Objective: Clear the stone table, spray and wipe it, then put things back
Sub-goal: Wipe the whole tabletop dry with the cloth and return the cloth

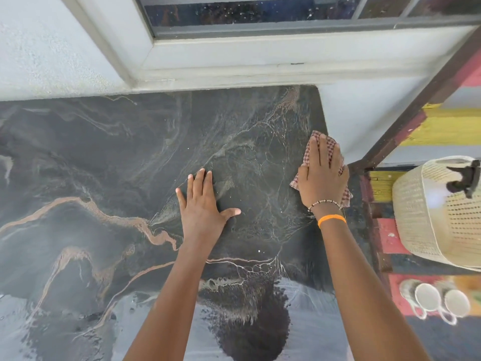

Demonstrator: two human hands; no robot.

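Note:
A dark stone table (104,157) with pale and tan veins fills most of the view. My left hand (204,201) lies flat on it near the middle, fingers spread and straight. My right hand (324,175) presses a red-and-white checked cloth (309,149) onto the table near its right edge, fingers straight on top of the cloth. Beads and an orange band circle my right wrist.
A white wall and window frame (208,61) border the table's far side. To the right, on a multicoloured surface (390,238), stand a cream woven basket (426,214) holding a spray bottle's black trigger (466,178) and two white cups (440,300).

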